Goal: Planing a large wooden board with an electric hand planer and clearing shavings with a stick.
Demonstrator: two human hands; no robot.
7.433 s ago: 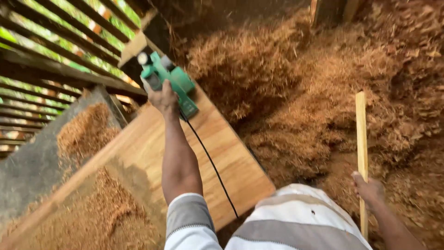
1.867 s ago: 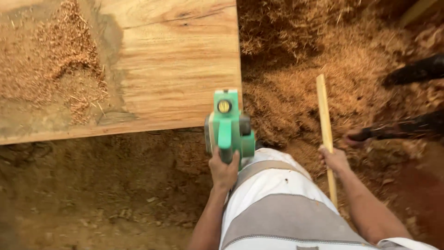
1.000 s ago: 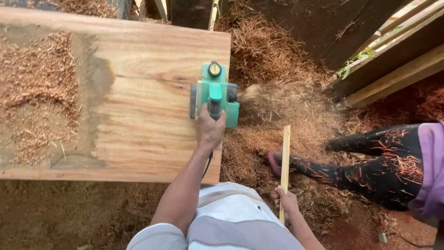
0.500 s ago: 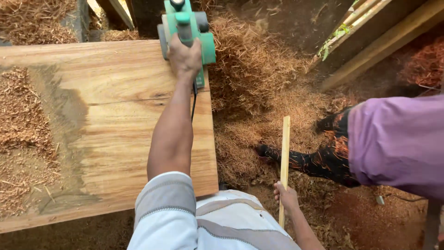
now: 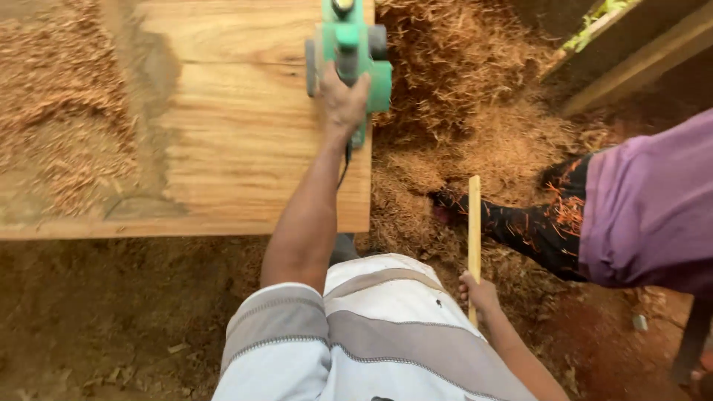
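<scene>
Clasping green planer (image 5: pixel 349 56), left grip (image 5: pixel 343 96) wraps tight.

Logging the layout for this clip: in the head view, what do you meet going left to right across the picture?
Heap of wood shavings on the board → wide wooden board → green electric planer gripped by the left hand → thin wooden stick held by the right hand → another person's purple garment.

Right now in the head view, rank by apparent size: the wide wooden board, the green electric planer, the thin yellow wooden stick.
1. Wide wooden board, by far the largest.
2. Green electric planer, partly cut off at the top edge.
3. Thin yellow wooden stick, longer than the planer but far slimmer, so this ranking is unsure.
</scene>
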